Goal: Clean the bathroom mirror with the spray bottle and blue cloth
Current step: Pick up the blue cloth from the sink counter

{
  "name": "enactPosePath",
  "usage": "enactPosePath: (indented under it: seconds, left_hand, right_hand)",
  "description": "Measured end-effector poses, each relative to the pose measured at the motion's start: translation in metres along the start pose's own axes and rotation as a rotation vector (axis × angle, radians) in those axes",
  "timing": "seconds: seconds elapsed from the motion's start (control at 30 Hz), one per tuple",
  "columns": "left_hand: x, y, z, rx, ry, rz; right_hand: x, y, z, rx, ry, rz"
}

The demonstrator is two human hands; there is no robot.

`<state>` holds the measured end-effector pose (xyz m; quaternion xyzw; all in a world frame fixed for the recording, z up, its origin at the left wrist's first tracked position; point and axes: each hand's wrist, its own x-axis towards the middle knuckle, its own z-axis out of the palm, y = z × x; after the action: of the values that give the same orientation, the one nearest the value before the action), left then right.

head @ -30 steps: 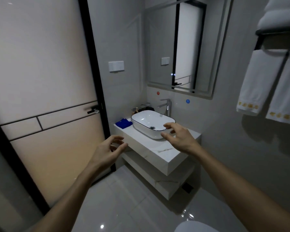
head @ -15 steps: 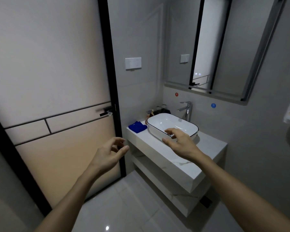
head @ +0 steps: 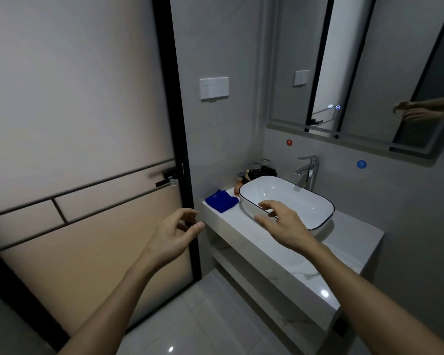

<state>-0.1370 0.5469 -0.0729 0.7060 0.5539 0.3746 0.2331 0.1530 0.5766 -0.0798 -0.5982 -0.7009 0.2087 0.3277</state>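
Note:
A folded blue cloth (head: pixel 221 201) lies on the left end of the marble counter (head: pixel 287 254), beside the white basin (head: pixel 287 201). Behind the basin's left corner stands a small spray bottle (head: pixel 240 181) with an orange body, partly hidden by the rim. The mirror (head: pixel 369 73) hangs on the wall above and reflects my hands at its right edge. My left hand (head: pixel 174 237) hovers empty, fingers curled apart, just left of the counter's corner. My right hand (head: pixel 282 224) is empty too, fingers spread over the basin's near rim.
A frosted glass door (head: pixel 87 149) with a black frame and handle (head: pixel 168 179) fills the left. A chrome tap (head: pixel 308 170) and dark toiletry bottles (head: pixel 263 170) stand behind the basin. A socket plate (head: pixel 214 88) is on the wall. An open shelf runs under the counter.
The view has moved closer to the counter and swung left; the towels have left the frame. Both hands stay empty, now nearer the basin and cloth.

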Motion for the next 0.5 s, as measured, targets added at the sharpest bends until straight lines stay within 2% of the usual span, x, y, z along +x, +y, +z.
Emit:
enactPosePath:
  seconds: [0.5]
  left_hand:
    - [0.167,-0.065,0.065,-0.073,0.046,-0.181]
  right_hand:
    - [0.192,0.085,0.033,0.077,-0.143,-0.002]
